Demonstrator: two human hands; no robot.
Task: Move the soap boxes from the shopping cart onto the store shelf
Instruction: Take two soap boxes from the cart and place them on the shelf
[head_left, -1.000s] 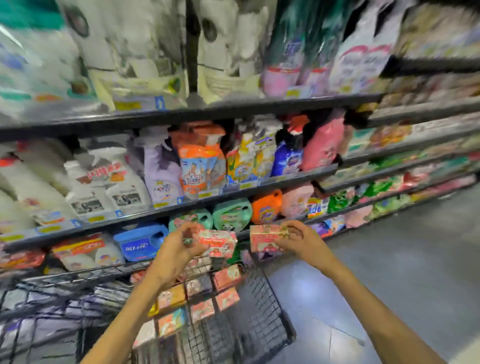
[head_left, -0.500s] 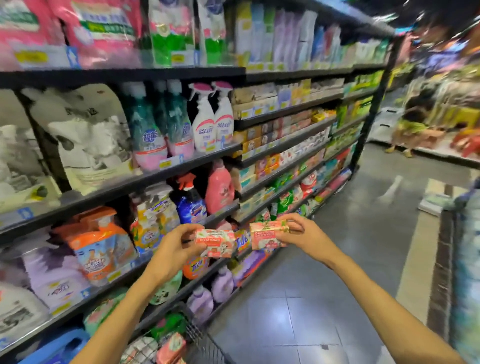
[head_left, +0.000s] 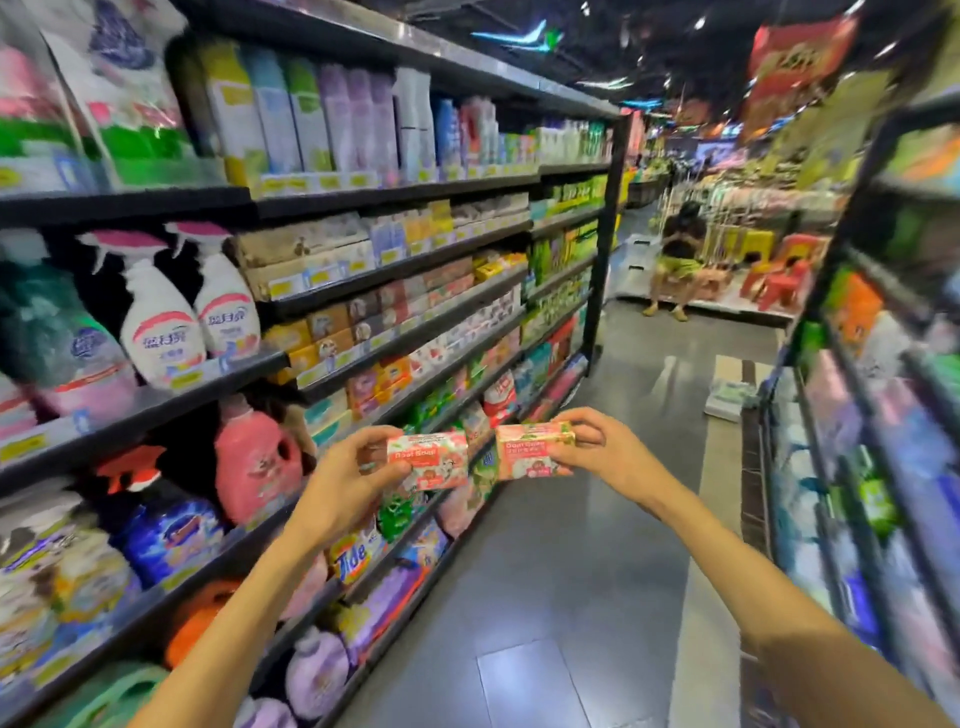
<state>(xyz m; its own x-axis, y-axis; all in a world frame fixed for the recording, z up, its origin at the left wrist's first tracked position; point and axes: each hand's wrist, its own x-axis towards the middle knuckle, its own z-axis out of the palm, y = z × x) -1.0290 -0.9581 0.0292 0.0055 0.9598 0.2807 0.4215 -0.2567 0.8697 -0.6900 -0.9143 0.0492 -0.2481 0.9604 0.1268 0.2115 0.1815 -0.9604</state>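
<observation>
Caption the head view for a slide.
Each hand, left hand and right hand, holds a soap box beside stocked store shelves.

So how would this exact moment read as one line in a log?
left hand: holds soap box | right hand: holds second soap box | both in mid-air beside store shelf | cart: out of view

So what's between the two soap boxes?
Nothing held: a narrow gap separates the left box from the right box; head view shows only shelf goods behind.

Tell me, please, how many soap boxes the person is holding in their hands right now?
2. One pink soap box is gripped in the left hand; the other soap box is gripped in the right hand. They are side by side, slightly apart.
</observation>
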